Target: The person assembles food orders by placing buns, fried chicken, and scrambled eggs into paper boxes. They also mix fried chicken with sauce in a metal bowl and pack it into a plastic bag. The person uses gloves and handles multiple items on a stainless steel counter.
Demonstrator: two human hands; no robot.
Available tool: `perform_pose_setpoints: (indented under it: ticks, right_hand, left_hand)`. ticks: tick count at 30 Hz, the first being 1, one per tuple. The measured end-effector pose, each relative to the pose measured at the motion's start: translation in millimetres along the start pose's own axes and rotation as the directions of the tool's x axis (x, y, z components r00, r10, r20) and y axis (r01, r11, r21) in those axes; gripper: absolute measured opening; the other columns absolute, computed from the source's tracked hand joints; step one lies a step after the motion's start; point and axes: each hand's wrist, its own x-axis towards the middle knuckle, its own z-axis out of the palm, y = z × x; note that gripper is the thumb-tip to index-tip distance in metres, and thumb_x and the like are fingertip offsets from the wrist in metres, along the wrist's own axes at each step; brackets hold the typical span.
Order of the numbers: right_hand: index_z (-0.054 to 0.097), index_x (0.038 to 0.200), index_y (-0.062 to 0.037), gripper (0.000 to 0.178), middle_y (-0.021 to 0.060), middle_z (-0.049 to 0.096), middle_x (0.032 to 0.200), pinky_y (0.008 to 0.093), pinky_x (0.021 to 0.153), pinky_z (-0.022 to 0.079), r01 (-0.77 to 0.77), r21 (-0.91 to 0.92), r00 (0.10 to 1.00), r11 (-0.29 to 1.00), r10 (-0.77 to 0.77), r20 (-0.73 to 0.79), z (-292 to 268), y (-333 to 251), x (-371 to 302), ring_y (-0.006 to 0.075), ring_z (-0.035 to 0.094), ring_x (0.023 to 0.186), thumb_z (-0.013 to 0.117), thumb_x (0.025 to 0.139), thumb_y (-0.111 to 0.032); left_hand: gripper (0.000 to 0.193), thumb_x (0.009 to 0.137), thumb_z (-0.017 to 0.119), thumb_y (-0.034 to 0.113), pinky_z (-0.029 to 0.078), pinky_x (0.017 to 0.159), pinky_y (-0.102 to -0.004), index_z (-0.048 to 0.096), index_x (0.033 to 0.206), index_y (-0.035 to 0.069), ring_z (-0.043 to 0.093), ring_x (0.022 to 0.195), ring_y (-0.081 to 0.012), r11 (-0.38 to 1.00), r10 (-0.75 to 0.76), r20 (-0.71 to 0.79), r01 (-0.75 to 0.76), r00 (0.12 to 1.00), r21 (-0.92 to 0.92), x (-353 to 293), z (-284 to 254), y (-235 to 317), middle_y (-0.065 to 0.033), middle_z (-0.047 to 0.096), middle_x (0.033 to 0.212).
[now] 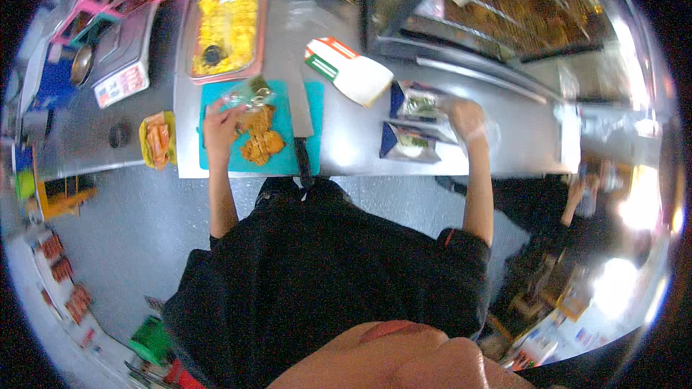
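Observation:
My left hand [220, 128] is over the left part of a teal cutting board [209, 104]. Its fingers are pinched at the edge of a clear plastic packet [254, 92] with something green inside. Sliced, browned fried cutlet [262, 145] lies on the board beside that hand. A broad-bladed knife [300, 112] rests along the board, its black handle toward me. My right hand [467, 119] is blurred at the right end of two dark-blue-and-clear wrapped packs [420, 105] with green filling; I cannot tell its grip.
A clear-covered tray of yellow food [227, 25] stands behind the board. Right of the knife lies a white, red and green carton [349, 70]. At left are a yellow-wrapped food item [158, 140] and a scale [122, 75]. A glass-fronted case [497, 14] stands at the back right. Another person [530, 202] is at far right.

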Motion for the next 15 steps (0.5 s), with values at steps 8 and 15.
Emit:
perform_pose_setpoints:
  ticks: [8,15]
  right_hand:
    - [0.07,0.081,-0.0074,0.021,0.0097,0.065,0.098,0.0368,0.086,0.047,0.65,0.65,0.755,0.394,-0.237,-0.612,-51,-196,21,0.0266,0.061,0.092,0.08,0.065,-0.018]
    - [0.069,0.088,-0.0072,0.021,0.0085,0.066,0.092,0.0336,0.084,0.046,0.569,0.71,0.711,0.415,0.185,-0.678,-126,-292,113,0.0216,0.062,0.086,0.077,0.07,-0.013]
  left_hand:
    - [0.02,0.085,0.062,0.018,0.048,0.071,-0.0259,0.068,0.096,0.002,0.06,0.081,-0.0104,0.984,0.169,0.595,-0.096,0.785,-0.152,-1,22,33,-0.0034,0.068,0.088]
    - [0.026,0.09,0.057,0.019,0.048,0.059,-0.0225,0.06,0.11,0.003,0.056,0.064,-0.007,0.925,0.144,0.099,-0.098,0.985,-0.368,70,-88,17,-0.0022,0.068,0.097]
